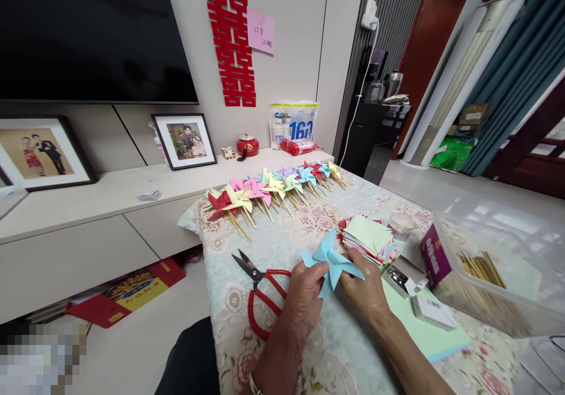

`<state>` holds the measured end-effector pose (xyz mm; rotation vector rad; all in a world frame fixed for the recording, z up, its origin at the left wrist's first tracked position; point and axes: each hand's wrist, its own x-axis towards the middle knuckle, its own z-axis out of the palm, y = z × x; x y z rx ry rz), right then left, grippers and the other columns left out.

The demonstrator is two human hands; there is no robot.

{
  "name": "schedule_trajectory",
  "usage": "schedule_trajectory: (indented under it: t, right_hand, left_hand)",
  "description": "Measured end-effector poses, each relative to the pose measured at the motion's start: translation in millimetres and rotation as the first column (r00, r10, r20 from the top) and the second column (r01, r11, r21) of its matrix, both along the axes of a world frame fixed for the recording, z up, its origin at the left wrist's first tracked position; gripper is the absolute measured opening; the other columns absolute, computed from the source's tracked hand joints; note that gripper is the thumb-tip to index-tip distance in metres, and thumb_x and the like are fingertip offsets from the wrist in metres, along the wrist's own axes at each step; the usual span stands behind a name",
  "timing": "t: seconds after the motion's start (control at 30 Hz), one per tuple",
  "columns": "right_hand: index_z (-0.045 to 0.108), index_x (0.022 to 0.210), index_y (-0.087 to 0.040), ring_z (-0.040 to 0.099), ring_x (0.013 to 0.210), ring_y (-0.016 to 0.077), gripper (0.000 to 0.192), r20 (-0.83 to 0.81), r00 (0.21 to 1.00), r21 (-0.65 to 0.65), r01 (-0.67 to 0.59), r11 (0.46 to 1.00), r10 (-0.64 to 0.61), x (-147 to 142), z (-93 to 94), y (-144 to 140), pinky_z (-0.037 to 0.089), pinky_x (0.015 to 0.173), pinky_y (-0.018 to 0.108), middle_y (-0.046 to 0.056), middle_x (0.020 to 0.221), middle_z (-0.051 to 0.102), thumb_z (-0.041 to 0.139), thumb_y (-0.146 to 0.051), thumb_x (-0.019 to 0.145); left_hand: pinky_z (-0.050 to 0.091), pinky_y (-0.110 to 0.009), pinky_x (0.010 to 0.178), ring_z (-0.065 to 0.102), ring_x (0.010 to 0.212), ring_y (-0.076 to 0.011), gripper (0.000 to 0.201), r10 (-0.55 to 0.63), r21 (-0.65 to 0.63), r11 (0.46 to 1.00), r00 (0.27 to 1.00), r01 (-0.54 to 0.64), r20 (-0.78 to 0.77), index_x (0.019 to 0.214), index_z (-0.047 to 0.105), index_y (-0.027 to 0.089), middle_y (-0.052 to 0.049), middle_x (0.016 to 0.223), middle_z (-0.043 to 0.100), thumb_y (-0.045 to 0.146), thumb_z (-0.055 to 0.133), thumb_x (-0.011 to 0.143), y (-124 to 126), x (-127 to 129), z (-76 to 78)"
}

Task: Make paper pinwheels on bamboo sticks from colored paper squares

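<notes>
A light blue paper pinwheel (333,258) is held up over the table between my two hands. My left hand (305,292) pinches it near the centre, with the thumb lying on the folded blades. Behind the right-hand blades, my right hand (366,286) has its fingers closed; part of them is hidden by the paper, and whether they grip a stick I cannot tell. Red-handled scissors (260,283) lie slightly spread beside my left forearm. Past my right hand sits a stack of cut coloured paper squares (368,236), and a small box of metal pins (397,278) stands close by.
Finished pinwheels (273,189) on sticks lie in rows along the far edge of the flowered tablecloth (233,318). At right are a plastic tub (498,301) holding thin sticks, green paper sheets (410,318), a small white box (435,311) and a round clear container (401,225).
</notes>
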<state>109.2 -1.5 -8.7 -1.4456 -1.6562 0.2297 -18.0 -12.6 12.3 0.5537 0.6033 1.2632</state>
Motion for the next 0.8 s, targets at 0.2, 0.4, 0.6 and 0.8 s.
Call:
schedule_trajectory:
  t: [0.2,0.4,0.6,0.8]
  right_hand:
    - [0.050,0.067,-0.023,0.055,0.052,0.0168,0.007,-0.096,0.995,-0.051,-0.030,0.998,0.025,-2.0,2.4,-2.6,0.040,0.052,0.027,0.001,0.060,0.064,0.048,-0.028,0.072]
    - [0.057,0.064,-0.022,0.058,0.056,0.0178,0.011,-0.259,0.963,-0.165,-0.120,0.979,0.074,-0.8,10.5,-5.6,0.044,0.055,0.027,-0.001,0.058,0.062,0.053,-0.029,0.072]
    - [0.058,0.059,-0.022,0.056,0.051,0.0162,0.008,-0.472,0.878,-0.221,-0.202,0.954,0.077,-2.6,19.2,-6.7,0.043,0.053,0.026,-0.002,0.053,0.063,0.058,-0.025,0.066]
    - [0.059,0.057,-0.021,0.051,0.047,0.0144,0.008,-0.691,0.720,-0.253,-0.323,0.912,0.063,-1.0,16.2,-0.1,0.041,0.049,0.025,-0.002,0.049,0.063,0.067,-0.022,0.057]
  left_hand:
    - [0.046,-0.027,0.070,0.055,0.065,-0.0150,0.015,0.032,-0.038,0.999,0.999,-0.030,0.038,0.073,0.070,0.016,0.000,0.065,0.065,0.024,0.078,0.063,4.2,-1.1,-8.5]
    - [0.043,-0.026,0.064,0.052,0.061,-0.0142,0.013,0.017,-0.038,0.999,0.999,-0.016,0.044,0.073,0.069,0.017,0.000,0.065,0.063,0.025,0.076,0.065,4.2,-2.3,-10.1]
    - [0.037,-0.026,0.058,0.043,0.053,-0.0120,0.016,0.021,-0.054,0.998,1.000,-0.020,0.023,0.065,0.064,0.018,0.003,0.056,0.055,0.026,0.077,0.063,6.4,-3.3,-14.7]
    - [0.042,-0.027,0.061,0.052,0.058,-0.0152,0.018,-0.001,-0.045,0.999,1.000,0.001,-0.005,0.067,0.064,0.018,0.001,0.059,0.060,0.030,0.077,0.063,5.2,-4.5,-9.4]
